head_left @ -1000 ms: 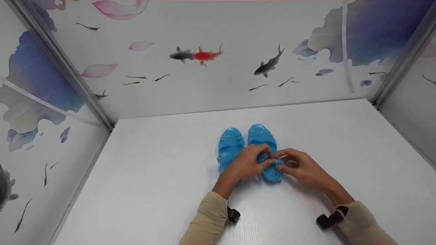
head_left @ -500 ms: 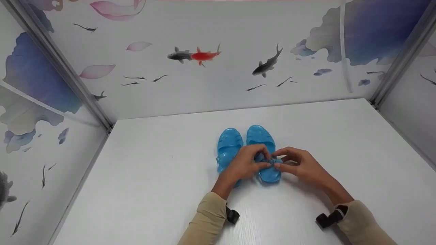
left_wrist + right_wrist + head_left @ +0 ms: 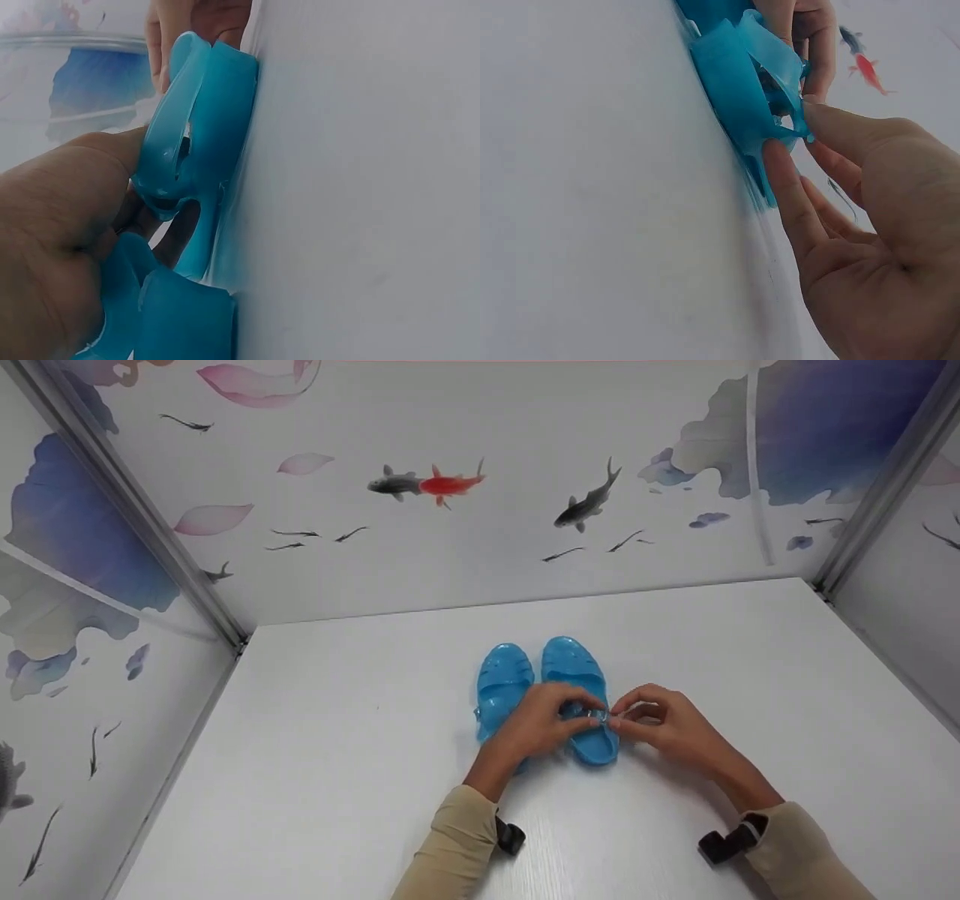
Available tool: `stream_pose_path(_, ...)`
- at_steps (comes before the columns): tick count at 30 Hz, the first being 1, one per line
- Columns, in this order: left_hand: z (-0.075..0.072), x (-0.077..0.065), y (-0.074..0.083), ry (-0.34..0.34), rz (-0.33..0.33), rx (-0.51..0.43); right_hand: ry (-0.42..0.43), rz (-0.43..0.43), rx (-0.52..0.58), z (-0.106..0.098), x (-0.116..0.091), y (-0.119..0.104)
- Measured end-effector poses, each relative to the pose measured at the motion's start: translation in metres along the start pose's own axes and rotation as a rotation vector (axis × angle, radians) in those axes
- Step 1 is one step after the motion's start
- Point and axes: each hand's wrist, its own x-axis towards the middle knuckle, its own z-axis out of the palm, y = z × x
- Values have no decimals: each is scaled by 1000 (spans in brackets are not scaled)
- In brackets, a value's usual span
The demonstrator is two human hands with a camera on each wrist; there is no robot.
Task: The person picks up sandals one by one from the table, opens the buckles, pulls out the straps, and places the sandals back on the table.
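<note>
Two glossy blue jelly sandals lie side by side, toes pointing away. The right sandal (image 3: 574, 656) is under both hands, and its strap (image 3: 598, 715) spans the gap between the fingertips. My left hand (image 3: 536, 720) pinches this strap from the left, thumb near and fingers behind. From the other side my right hand (image 3: 667, 727) pinches the strap's outer end; the thumb and forefinger meet it in the right wrist view (image 3: 799, 133). Fingertips partly hide the fastening. The left sandal (image 3: 504, 667) sits partly beneath my left hand and wrist, its heel mostly covered.
The sandals rest on a white tabletop (image 3: 322, 750). A white back panel (image 3: 480, 555) printed with fish and petals rises behind it, with similar side panels left and right. Black wrist cameras (image 3: 510, 838) protrude below both sleeves.
Both hands stay at the right sandal's strap. My right fingertips shift in toward the left hand, then slightly back to the right. The sandals hardly move.
</note>
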Motion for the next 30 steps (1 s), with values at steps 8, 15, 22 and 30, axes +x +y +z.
stream_pose_path(8,-3,-3,0,7,-53,-47,46,-1,-79,13,1,-13)
stream_pose_path(15,-3,-3,0,12,-62,-81,90,-49,-123,12,0,-18)
stream_pose_path(22,-1,-2,2,6,-78,-97,49,17,-116,3,-4,-30)
stream_pose_path(30,-1,-1,2,-29,-53,-62,89,-21,-190,11,-4,-31)
